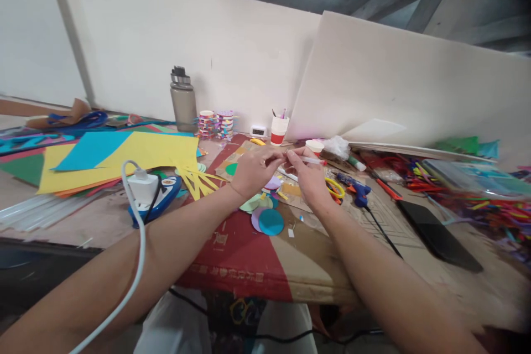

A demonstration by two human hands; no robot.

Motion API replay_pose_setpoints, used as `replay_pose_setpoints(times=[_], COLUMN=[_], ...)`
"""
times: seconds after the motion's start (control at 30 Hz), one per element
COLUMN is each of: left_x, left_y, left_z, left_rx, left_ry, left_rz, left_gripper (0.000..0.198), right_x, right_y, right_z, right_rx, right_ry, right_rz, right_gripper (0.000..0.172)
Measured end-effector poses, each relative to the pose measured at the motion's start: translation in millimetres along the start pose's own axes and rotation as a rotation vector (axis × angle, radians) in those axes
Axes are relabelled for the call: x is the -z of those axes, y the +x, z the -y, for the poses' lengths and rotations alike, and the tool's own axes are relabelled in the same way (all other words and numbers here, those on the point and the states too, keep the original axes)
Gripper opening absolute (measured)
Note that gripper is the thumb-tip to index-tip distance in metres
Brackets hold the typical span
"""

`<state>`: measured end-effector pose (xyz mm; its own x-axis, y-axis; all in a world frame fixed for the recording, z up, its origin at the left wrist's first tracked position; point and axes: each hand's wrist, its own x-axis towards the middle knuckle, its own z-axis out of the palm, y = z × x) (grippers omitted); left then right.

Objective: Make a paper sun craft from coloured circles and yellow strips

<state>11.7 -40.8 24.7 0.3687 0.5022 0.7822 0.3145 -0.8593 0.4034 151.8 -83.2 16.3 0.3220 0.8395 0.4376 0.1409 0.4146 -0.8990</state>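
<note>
My left hand (pixel 255 168) and my right hand (pixel 307 174) meet above the middle of the table, fingertips almost touching. The left fingers are pinched together, and whatever is between them is too small to make out. In my right hand lies a slim whitish pen-like stick (pixel 313 160) with a red end that sticks out to the right. Below the hands are paper discs, among them a teal disc (pixel 271 222) and a lilac disc (pixel 258 220). Yellow paper strips (pixel 199 183) fan out left of my left hand.
A bottle (pixel 183 102), two banded paper stacks (pixel 206 124) and a red-white cup (pixel 279 130) stand at the back. Coloured sheets (pixel 161 149) and a power strip (pixel 166 196) with a white cable are left. A glue gun (pixel 360 193) and black phone (pixel 437 235) lie right.
</note>
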Motion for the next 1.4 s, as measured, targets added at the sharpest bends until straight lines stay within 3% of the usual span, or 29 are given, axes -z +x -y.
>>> replay_pose_setpoints(times=[0.13,0.3,0.43,0.6,0.67,0.7,0.77,0.8,0.83,0.97,1.03,1.1,1.2,1.3,1.4], left_x=[5.0,2.4,-3.4,-0.2,2.5,3.1,2.0,0.5,-1.3,-6.3,-6.5,-5.8,-2.9,1.0,1.8], left_y=[5,5,3,4,3,2,0,-2,-3,-3,0,3,8,11,8], left_z=[-3,-4,-7,-11,-15,-18,-24,-26,-28,-25,-16,-6,12,29,41], left_rx=[0.141,0.277,0.316,0.318,0.242,0.175,0.012,-0.045,-0.050,0.031,0.119,0.317,0.482,0.459,0.493], left_ry=[-0.165,-0.397,-0.661,-0.983,-0.950,-0.886,-0.823,-0.816,-0.786,-0.577,-0.477,-0.434,-0.263,0.024,0.225], left_rz=[0.001,0.147,0.201,0.161,0.331,0.498,0.952,1.096,1.110,0.861,0.748,0.593,0.361,0.316,0.409], left_gripper=[0.016,0.021,0.025,0.025,0.027,0.028,0.033,0.032,0.033,0.016,0.028,0.024,0.042,0.045,0.046], right_x=[8,20,31,44,45,45,42,40,38,32,29,25,17,11,7], right_y=[8,21,31,45,48,48,45,43,40,28,25,23,18,13,7], right_z=[4,1,-3,-10,-12,-12,-11,-9,-6,3,5,4,0,-1,-4], right_rx=[0.034,0.100,0.134,0.052,0.000,-0.025,-0.059,-0.063,-0.066,-0.154,-0.204,-0.219,-0.221,-0.205,-0.186], right_ry=[-0.048,-0.234,-0.351,-0.323,-0.282,-0.283,-0.344,-0.396,-0.455,-0.731,-0.877,-0.980,-1.053,-1.101,-1.128], right_rz=[-0.075,-0.162,-0.226,-0.304,-0.266,-0.228,-0.147,-0.103,-0.059,0.229,0.364,0.429,0.447,0.449,0.439], right_gripper=[0.030,0.030,0.027,0.020,0.017,0.017,0.017,0.018,0.019,0.023,0.023,0.022,0.027,0.030,0.028])
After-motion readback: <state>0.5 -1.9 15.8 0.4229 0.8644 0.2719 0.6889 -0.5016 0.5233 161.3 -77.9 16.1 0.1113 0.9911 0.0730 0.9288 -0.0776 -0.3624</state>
